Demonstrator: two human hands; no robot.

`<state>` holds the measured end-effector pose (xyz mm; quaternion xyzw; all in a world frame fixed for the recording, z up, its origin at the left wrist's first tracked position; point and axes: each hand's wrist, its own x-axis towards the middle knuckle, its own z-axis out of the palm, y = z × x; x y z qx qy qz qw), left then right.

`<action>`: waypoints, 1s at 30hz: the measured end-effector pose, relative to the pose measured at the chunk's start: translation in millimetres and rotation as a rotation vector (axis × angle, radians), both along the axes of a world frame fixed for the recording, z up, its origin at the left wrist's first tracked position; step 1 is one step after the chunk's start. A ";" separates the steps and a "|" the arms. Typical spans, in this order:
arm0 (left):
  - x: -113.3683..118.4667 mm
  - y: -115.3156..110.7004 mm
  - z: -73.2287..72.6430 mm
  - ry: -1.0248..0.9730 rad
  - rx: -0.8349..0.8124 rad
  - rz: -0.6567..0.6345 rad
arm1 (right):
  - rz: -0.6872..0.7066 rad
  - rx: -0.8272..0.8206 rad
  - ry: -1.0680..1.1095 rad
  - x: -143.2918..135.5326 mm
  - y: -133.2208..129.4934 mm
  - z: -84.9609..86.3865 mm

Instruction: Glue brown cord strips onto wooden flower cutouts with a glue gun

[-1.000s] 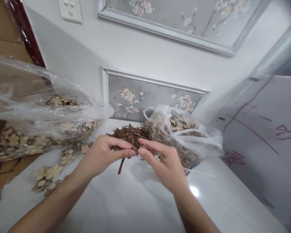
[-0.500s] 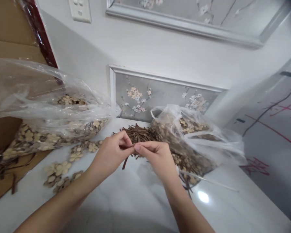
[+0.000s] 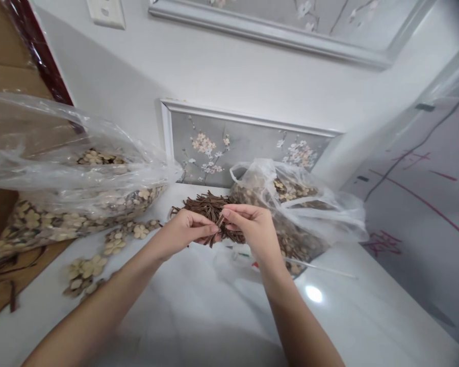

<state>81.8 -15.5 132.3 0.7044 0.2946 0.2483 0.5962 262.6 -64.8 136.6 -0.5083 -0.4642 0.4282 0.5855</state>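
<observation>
My left hand [image 3: 189,228] and my right hand [image 3: 250,224] meet close together over the front of a pile of thin brown sticks [image 3: 206,204]. Both hands pinch a short thin brown strip [image 3: 221,220], one hand near each end. Beyond my right hand sits a clear plastic bag [image 3: 286,186] filled with flower-shaped pieces. Left of my left hand, pale flower-shaped pieces [image 3: 115,242] lie loose on the white surface.
A larger clear bag [image 3: 61,219] of flower pieces lies at the left on cardboard [image 3: 46,265]. A framed floral panel [image 3: 245,140] stands against the wall. A thin white stick [image 3: 321,267] extends right from behind my right forearm.
The view has shifted, so the surroundings sit further left. My hands have moved slightly apart, with the right one higher, and the strip between them now shows.
</observation>
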 end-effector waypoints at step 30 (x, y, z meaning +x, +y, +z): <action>11.2 2.1 -13.8 0.128 0.087 0.008 | 0.019 0.092 0.070 11.2 4.0 -3.9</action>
